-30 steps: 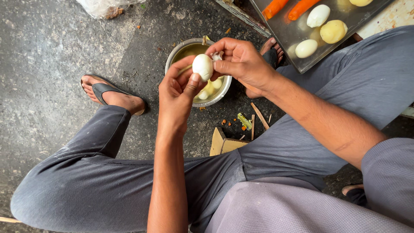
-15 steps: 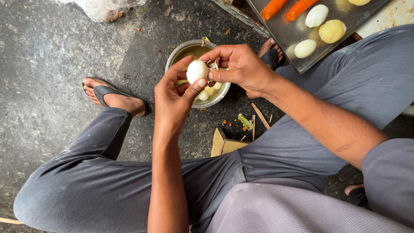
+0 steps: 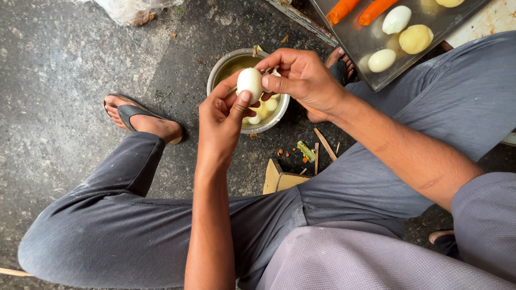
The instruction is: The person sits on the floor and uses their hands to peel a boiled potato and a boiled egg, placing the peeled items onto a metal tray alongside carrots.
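My left hand [image 3: 223, 115] holds a white boiled egg [image 3: 249, 81] between thumb and fingers, above a round metal bowl [image 3: 221, 65] on the ground. My right hand [image 3: 301, 78] touches the egg's right side with thumb and fingertips, pinching at its surface. The bowl holds yellowish water with peeled pieces in it, mostly hidden behind both hands.
A metal tray [image 3: 371, 40] at upper right holds two orange carrots [image 3: 357, 11], peeled eggs [image 3: 396, 19] and a yellowish potato [image 3: 415, 38]. My sandalled left foot [image 3: 141, 119] rests on the wet grey floor. Wood scraps [image 3: 279, 177] and peelings lie between my knees. A plastic bag [image 3: 134, 8] sits at the top.
Both hands have shifted slightly down and left with the egg over the bowl; the right fingers have moved along the egg's side.
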